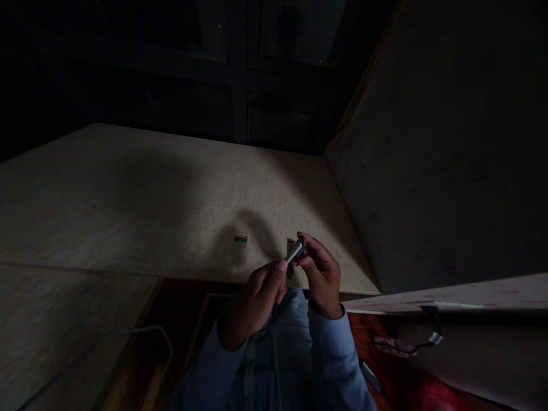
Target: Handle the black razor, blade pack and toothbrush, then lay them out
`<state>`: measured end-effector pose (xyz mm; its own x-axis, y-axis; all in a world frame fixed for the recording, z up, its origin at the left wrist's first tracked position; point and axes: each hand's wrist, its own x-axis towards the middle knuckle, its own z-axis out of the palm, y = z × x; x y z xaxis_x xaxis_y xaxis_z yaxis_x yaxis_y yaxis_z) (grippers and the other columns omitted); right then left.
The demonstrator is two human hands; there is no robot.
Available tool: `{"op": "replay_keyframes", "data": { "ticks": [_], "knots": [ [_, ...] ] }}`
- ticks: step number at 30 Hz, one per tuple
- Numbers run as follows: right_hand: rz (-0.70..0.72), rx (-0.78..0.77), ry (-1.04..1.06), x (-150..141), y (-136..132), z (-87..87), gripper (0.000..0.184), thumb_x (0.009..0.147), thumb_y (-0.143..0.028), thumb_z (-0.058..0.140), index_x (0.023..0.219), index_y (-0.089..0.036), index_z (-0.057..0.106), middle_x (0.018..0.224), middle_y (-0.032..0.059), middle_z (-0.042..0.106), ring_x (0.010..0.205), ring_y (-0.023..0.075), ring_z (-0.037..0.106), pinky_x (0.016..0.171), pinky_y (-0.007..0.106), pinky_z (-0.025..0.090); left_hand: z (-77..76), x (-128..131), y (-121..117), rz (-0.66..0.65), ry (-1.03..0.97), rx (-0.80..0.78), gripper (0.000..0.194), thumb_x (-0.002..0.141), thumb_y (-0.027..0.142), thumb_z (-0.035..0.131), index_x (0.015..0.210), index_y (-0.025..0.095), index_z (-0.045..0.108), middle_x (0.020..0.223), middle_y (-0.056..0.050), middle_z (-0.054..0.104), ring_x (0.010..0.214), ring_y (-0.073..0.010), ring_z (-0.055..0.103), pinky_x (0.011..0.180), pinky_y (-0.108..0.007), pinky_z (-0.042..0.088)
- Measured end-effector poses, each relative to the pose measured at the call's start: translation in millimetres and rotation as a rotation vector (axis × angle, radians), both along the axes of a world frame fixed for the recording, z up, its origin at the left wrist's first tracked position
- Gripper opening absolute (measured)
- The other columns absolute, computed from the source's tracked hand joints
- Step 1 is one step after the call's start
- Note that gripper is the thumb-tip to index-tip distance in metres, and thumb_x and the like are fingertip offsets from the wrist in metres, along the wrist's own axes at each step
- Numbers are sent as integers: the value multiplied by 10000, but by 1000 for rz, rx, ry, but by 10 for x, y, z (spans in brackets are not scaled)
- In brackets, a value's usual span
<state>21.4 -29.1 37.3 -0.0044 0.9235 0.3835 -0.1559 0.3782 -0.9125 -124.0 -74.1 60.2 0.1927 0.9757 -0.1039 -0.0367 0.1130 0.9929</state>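
Both of my hands are raised together over the near edge of a pale wooden board (149, 200). My left hand (257, 299) is closed around the lower end of a small light-coloured stick-like object (294, 252). My right hand (320, 274) pinches that object's dark upper tip between finger and thumb. A small pale piece with a dark stripe (240, 237) lies on the board just left of my hands. Another small dark piece (290, 245) sits right behind the held object, partly hidden. The scene is dim.
An upright wooden panel (440, 160) closes off the right side. A lower board (64, 319) lies at the near left with a thin white cable (159, 334) beside it. At the right, a ledge (471, 297) carries a dark cable with a white connector (434, 338).
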Motion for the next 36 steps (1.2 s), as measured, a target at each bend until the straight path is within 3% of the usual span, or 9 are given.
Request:
{"op": "replay_keyframes", "data": {
  "ticks": [7,17,22,28,36],
  "knots": [
    [116,8,-30,-18,-31,73,369,843,-212,749,1194,-324,749,914,15,644,807,118,590,755,239,506,16,17,20,146,94,54,549,994,646,317,702,195,426,608,24,424,570,-115,397,572,-269,320],
    [-30,-24,-19,58,20,-29,382,850,-229,745,1215,-339,732,998,29,681,817,121,593,732,238,521,147,-80,-50,3,286,64,545,1015,608,306,682,193,428,595,30,410,590,-122,415,618,-284,317],
    [2,-25,-15,46,1,20,362,829,-227,757,1182,-308,753,945,35,679,798,127,597,718,242,522,119,-81,-53,-4,250,59,550,1012,620,301,682,196,420,599,32,400,585,-120,409,614,-281,324],
    [112,13,-21,-9,-29,74,338,820,-202,756,1143,-301,768,857,10,658,787,125,600,744,251,514,70,-35,-7,144,230,59,567,994,660,288,676,203,398,619,18,439,602,-129,415,631,-289,344],
    [89,-98,118,-18,-46,16,345,829,-274,773,1170,-320,747,981,18,692,732,98,595,662,218,518,30,-4,-46,84,125,-5,577,978,695,319,697,199,407,613,26,395,581,-117,380,587,-273,338]
  ]
}}
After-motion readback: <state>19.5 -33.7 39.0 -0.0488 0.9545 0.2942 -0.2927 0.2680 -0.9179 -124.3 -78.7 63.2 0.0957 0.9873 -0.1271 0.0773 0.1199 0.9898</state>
